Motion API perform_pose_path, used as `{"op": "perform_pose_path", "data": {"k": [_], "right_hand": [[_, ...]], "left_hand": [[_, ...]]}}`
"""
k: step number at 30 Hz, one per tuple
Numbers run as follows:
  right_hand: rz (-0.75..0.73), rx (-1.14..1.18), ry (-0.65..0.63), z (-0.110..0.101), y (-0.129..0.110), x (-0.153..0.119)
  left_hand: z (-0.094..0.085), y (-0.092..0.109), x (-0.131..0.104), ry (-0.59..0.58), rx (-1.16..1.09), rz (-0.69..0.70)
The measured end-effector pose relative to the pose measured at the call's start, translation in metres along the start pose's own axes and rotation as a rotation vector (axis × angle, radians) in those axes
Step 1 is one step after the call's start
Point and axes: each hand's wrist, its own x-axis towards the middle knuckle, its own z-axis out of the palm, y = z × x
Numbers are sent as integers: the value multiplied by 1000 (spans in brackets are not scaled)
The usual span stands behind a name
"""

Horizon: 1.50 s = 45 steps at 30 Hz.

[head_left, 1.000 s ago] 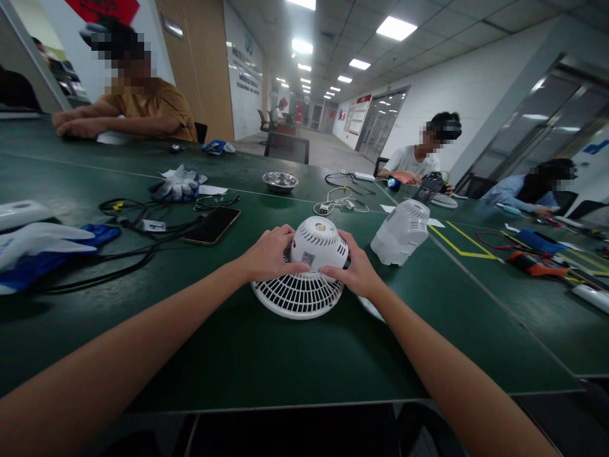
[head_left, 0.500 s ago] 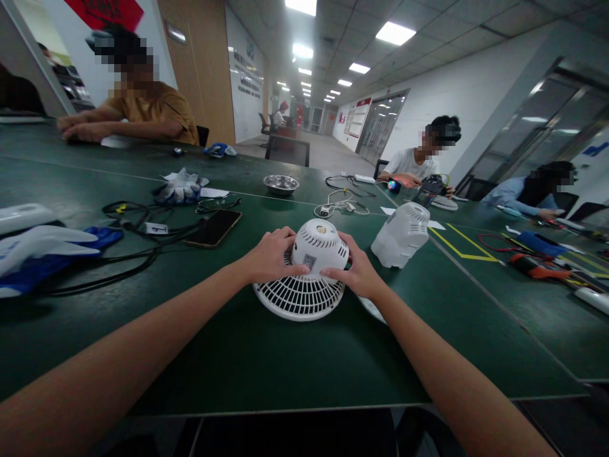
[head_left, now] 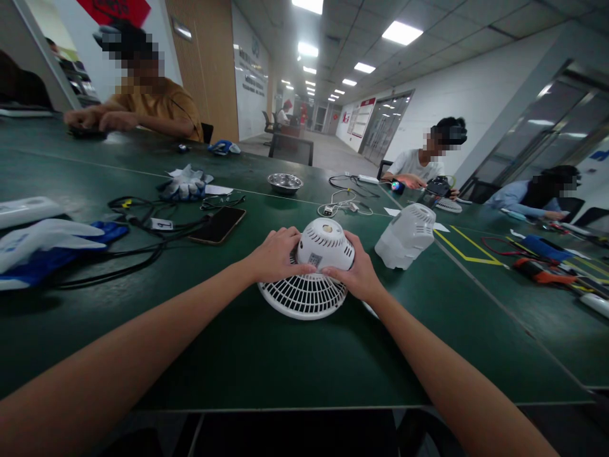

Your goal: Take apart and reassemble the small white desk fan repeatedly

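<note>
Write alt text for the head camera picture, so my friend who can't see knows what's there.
A person's bare left hand and right hand hold a white plastic dome on a round white slatted grille, at a dark green table. Beyond the hands are a black phone, left, and a shiny metal bowl; a white plastic casing is to the right.

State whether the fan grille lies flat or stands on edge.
Flat: the grille rests face-down on the table, domed housing on top.
</note>
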Motion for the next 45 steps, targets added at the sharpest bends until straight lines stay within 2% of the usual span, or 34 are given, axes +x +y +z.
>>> {"op": "perform_pose_path", "data": {"k": [12,22,30,45], "right_hand": [[-45,-13,-7,-4,0,2],[-87,-9,99,-5,-2,2],[-44,-34,-7,-7,-3,3],[-81,-86,-30,-9,2,7]], "left_hand": [[5,-5,1,15,31,7],[9,-6,-1,52,20,41],[10,-8,0,66,-4,36],[9,-10,3,53,-33,30]]}}
